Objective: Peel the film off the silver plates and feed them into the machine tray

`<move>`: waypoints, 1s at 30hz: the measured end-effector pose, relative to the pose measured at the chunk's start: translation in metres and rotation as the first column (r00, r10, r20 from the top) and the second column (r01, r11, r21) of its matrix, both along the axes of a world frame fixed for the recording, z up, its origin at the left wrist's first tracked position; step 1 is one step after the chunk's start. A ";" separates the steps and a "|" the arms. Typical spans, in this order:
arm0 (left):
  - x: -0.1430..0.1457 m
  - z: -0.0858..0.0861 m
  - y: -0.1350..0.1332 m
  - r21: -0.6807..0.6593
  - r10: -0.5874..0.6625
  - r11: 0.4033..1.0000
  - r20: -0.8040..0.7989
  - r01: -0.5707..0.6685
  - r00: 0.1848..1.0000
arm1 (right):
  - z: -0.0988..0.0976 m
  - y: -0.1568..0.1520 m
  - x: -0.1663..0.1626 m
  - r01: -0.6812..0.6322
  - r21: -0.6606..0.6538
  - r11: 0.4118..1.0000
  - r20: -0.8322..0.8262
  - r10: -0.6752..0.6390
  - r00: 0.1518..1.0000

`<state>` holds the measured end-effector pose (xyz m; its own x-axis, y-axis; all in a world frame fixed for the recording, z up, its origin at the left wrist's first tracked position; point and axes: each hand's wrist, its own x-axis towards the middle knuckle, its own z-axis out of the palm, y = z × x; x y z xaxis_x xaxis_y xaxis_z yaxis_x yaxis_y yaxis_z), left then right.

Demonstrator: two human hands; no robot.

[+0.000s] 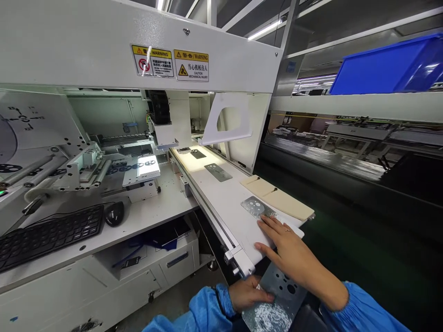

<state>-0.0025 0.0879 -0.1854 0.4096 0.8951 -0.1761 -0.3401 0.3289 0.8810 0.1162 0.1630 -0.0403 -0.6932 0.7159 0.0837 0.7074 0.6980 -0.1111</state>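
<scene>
My left hand grips a thin grey panel at the bottom centre, thumb on top. The panel has round holes at one end and a whitish, streaked patch at the other. Over the end of the white conveyor belt my right hand is stretched out, fingers extended. Its fingertips touch the near end of a similar panel lying flat on the belt. Farther up the belt lie another panel and, under bright light, a dark panel.
A cream board runs along the belt's right edge. The machine's white housing spans overhead. To the left are a keyboard, a mouse and a roller feeder. A blue bin sits on a shelf at upper right.
</scene>
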 end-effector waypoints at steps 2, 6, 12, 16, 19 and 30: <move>0.000 0.000 0.000 -0.004 -0.001 1.000 0.006 0.001 1.000 | -0.003 0.001 -0.003 0.002 0.018 1.000 -0.009 -0.002 1.000; 0.002 -0.005 0.001 -0.013 0.002 1.000 0.018 -0.001 1.000 | -0.008 0.005 -0.005 -0.011 0.046 0.999 -0.053 0.014 0.998; 0.003 -0.012 0.002 -0.052 0.022 0.998 -0.004 -0.022 1.000 | -0.006 0.009 -0.009 -0.020 0.006 1.000 -0.055 0.020 0.998; 0.003 -0.008 0.001 -0.047 0.011 0.999 -0.030 -0.013 0.999 | -0.005 0.012 -0.013 -0.013 0.010 1.000 -0.082 0.014 0.997; 0.002 -0.005 0.001 -0.055 0.006 0.998 -0.038 -0.008 0.999 | -0.003 0.012 -0.015 -0.011 0.010 1.000 -0.078 0.012 0.997; 0.002 -0.007 0.002 0.059 -0.001 0.998 -0.007 0.001 1.000 | 0.004 -0.001 -0.013 -0.008 0.067 0.998 -0.056 0.012 0.998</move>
<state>-0.0002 0.0900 -0.1925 0.4097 0.9035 -0.1258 -0.3337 0.2768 0.9011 0.1034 0.1619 -0.0366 -0.6933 0.7002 0.1706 0.6940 0.7124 -0.1037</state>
